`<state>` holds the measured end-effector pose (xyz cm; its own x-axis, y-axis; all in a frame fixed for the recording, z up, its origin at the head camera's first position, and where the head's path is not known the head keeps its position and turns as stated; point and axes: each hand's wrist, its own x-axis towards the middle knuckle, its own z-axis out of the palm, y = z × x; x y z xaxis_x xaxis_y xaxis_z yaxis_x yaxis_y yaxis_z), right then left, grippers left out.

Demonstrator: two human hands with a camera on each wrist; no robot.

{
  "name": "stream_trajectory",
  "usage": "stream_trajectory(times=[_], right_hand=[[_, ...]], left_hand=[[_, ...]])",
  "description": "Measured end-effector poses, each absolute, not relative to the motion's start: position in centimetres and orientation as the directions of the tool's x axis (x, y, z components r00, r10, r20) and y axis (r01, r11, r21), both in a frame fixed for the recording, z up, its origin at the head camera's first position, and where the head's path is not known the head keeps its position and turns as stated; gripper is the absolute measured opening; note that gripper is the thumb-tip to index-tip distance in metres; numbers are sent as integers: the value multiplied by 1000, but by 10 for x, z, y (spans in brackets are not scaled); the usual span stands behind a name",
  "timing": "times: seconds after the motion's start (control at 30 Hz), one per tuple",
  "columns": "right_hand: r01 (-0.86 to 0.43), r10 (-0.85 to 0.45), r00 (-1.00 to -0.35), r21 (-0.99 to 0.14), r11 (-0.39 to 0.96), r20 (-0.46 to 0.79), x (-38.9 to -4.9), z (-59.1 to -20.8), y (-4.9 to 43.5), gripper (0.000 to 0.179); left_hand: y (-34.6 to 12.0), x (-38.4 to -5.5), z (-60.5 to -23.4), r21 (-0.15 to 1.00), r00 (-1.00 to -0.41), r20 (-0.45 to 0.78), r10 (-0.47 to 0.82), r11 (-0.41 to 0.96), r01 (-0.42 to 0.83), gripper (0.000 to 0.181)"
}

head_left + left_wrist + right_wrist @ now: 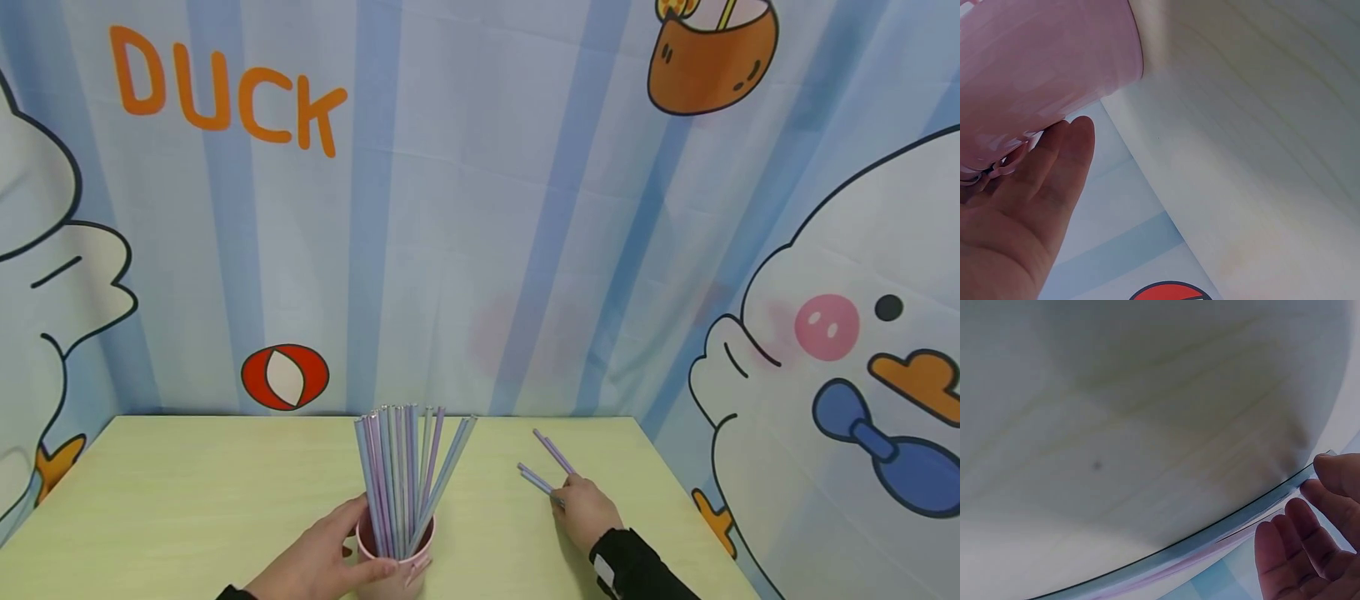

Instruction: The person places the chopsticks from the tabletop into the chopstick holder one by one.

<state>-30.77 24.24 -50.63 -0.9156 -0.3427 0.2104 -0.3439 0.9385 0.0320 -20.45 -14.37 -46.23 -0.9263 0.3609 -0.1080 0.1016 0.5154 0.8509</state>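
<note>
My left hand (330,554) holds a pink cup (362,546) near the table's front edge, thumb on the near side and fingers on the far side. A thick bunch of blue and purple straws (393,483) stands in the cup, some leaning right. In the left wrist view, fingertips touch the glossy wall of the cup (1054,69). To the right, my right hand (588,512) holds purple straws (555,452) and blue straws (536,479) low over the table. Thumb and index finger pinch a blue straw (1210,530) in the right wrist view; purple ones run alongside.
The pale yellow table (225,492) ends at a striped blue and white curtain (457,208) behind it. Printed ducks flank the table on both sides. A bow-like trim (417,569) sits on the cup's front.
</note>
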Motion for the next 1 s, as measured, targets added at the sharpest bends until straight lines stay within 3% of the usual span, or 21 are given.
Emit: stream_trajectory(times=[1.0], right_hand=[[-382,-360,-922,-179,907,146,-298,-501,219,8]], left_hand=[[-144,-203,-464,855,-924,-81,373,503,128,84]])
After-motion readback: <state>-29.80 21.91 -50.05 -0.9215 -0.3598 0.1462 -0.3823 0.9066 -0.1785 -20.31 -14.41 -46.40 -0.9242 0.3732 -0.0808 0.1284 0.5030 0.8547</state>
